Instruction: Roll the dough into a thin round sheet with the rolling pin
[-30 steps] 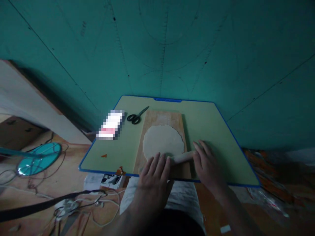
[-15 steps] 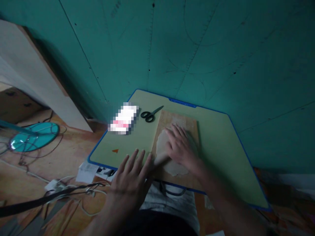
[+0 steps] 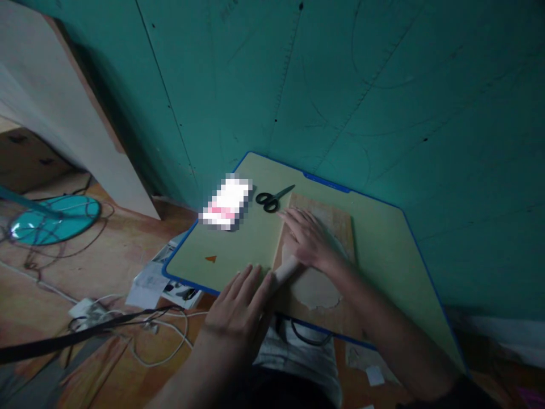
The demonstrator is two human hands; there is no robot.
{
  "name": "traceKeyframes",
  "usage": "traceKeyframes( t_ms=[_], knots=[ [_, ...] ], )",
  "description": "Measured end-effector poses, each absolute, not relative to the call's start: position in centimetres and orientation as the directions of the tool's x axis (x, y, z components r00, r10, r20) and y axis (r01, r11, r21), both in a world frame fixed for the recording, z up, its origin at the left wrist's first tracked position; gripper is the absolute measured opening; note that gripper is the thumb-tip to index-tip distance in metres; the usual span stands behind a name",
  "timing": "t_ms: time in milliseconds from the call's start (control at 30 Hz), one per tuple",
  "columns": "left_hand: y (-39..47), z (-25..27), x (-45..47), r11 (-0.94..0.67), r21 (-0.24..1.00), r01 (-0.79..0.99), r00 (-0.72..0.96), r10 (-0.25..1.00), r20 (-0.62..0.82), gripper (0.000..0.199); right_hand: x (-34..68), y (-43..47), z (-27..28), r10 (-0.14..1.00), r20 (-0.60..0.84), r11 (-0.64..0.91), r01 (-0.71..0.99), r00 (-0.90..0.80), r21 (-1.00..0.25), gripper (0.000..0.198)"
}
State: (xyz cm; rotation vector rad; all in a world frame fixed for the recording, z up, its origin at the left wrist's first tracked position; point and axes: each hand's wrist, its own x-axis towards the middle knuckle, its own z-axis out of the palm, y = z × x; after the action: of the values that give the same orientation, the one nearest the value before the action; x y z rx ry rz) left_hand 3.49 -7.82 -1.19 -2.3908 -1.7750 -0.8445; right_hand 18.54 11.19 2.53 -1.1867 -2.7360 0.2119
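Observation:
A pale rolling pin (image 3: 286,272) lies at a slant across a flat sheet of dough (image 3: 317,291). Beneath the dough is a wooden board (image 3: 339,218). My left hand (image 3: 240,301) rests over the pin's near left end, fingers stretched out, off the board's left edge. The palm of my right hand (image 3: 309,236) is over the pin's other end, which it hides; its fingers are extended flat, pointing to the upper left over dough and board. Neither hand has its fingers wrapped round the pin.
The board lies on a blue-edged table (image 3: 385,255). Black-handled scissors (image 3: 272,200), a blurred-out bright phone-like object (image 3: 227,203) and a small orange triangle (image 3: 211,259) are to the left. A green wall (image 3: 340,102) stands behind; cables (image 3: 170,335) lie on the floor.
My right hand has shifted forward and left over the board, and more of the rolling pin shows between my hands. The whole view has moved a little, so the table appears further right.

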Motion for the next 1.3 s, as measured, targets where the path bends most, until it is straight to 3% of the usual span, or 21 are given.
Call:
traceKeyframes(
  t_ms=[200, 367, 667, 900, 1033, 1300],
  knots=[
    [-8.6, -1.5, 3.4, -0.306, 0.371, 0.877, 0.133, 0.895, 0.425, 0.051, 15.6, 12.8, 2.5, 0.723, 0.072, 0.686, 0.703, -0.687, -0.189, 0.052],
    [-8.8, -1.9, 1.6, -0.300, 0.355, 0.885, 0.124, 0.889, 0.441, 0.055, 11.8, 14.2, 2.6, 0.676, 0.095, 0.736, 0.663, -0.731, -0.135, 0.046],
    [-9.4, -2.4, 3.4, -0.319, 0.433, 0.843, 0.107, 0.888, 0.447, 0.045, 18.5, 11.3, 1.9, 0.729, 0.165, 0.680, 0.674, -0.665, -0.287, 0.048],
    [-6.9, -0.3, 0.8, -0.395, 0.284, 0.874, 0.253, 0.868, 0.427, 0.020, 26.8, 2.8, 0.5, 0.714, 0.322, 0.698, 0.672, -0.622, -0.249, 0.037],
    [-5.2, 1.5, 1.2, -0.549, 0.224, 0.805, 0.408, 0.787, 0.463, 0.018, 29.4, -1.6, -0.2, 0.747, 0.438, 0.640, 0.719, -0.500, -0.271, 0.025],
    [0.1, 3.9, 6.4, -0.701, 0.305, 0.645, 0.613, 0.712, 0.342, 0.012, 33.8, -7.0, -0.9, 0.823, 0.536, 0.418, 0.840, -0.189, -0.345, 0.024]
  ],
)
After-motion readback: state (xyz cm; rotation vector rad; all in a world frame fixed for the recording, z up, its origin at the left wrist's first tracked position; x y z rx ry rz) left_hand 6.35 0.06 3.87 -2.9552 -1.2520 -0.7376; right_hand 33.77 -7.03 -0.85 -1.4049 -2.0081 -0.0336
